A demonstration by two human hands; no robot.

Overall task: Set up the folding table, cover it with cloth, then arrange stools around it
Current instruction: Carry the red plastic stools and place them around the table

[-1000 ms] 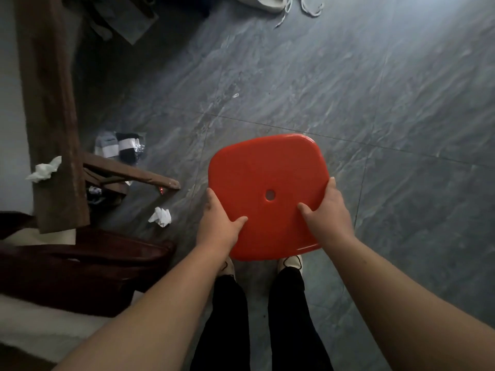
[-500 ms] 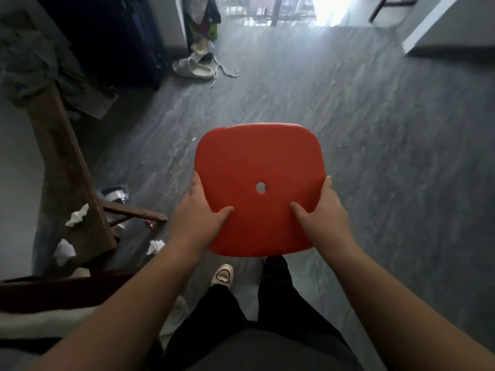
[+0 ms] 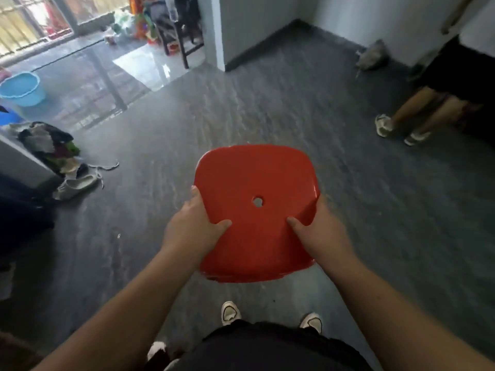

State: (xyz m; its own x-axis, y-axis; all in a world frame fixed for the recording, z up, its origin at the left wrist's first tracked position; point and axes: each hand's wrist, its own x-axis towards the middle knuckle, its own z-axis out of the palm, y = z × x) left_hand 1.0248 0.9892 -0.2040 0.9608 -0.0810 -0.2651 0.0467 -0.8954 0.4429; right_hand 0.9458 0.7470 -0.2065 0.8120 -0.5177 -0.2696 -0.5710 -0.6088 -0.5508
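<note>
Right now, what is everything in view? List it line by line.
stool: one, red seat with a centre hole, held in front of the person
basin: one, light blue, far left floor
shoe: one, pale, left floor beside clothes pile
chair: one, dark, far doorway
bystander's legs: two, right edge
left hand: grips seat's left edge
right hand: grips seat's right edge

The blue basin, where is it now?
In the head view, the blue basin stands on the floor at the far left, near the barred window, beyond the clothes pile.
</note>
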